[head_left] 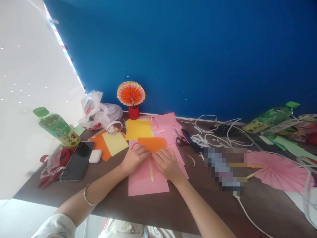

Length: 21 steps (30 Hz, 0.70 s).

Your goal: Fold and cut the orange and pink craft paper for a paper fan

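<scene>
Bare forearms (pixel 198 206), both hands (pixel 135 158) half-curled on orange paper (pixel 153 143)

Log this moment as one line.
left hand: at orange paper's near edge; right hand: same edge; pink sheet: beneath; thin strip: on pink sheet

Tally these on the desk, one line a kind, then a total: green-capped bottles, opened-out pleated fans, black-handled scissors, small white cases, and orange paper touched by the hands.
Green-capped bottles: 2
Opened-out pleated fans: 2
Black-handled scissors: 1
Small white case: 1
Orange paper touched by the hands: 1
Total: 7
</scene>
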Tool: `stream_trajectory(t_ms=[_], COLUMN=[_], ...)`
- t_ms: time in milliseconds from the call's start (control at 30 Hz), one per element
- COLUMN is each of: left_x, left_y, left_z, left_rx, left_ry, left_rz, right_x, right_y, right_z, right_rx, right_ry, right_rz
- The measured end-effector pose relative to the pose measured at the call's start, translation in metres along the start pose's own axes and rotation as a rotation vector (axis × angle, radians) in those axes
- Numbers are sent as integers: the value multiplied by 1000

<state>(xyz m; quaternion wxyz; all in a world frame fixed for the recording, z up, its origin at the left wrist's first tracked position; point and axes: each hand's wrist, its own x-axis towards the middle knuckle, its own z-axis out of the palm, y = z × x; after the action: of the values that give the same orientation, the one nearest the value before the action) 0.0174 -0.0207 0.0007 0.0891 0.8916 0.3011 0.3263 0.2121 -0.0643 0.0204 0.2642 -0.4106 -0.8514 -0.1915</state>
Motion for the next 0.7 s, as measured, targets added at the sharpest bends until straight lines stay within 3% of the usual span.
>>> stream_trajectory(t_ms=[267,700], left_x=[-2,2], left_y=[-5,-22], left_z=[1,-10], left_rx=[-68,-128], left_ry=[-95,40], left_rz=[-6,-129], right_x=[2,-6], right_y=[0,14], right_z=[-2,-2], right_rx=[-22,12], right_ry=[-29,-85], right_rz=[-109,-25])
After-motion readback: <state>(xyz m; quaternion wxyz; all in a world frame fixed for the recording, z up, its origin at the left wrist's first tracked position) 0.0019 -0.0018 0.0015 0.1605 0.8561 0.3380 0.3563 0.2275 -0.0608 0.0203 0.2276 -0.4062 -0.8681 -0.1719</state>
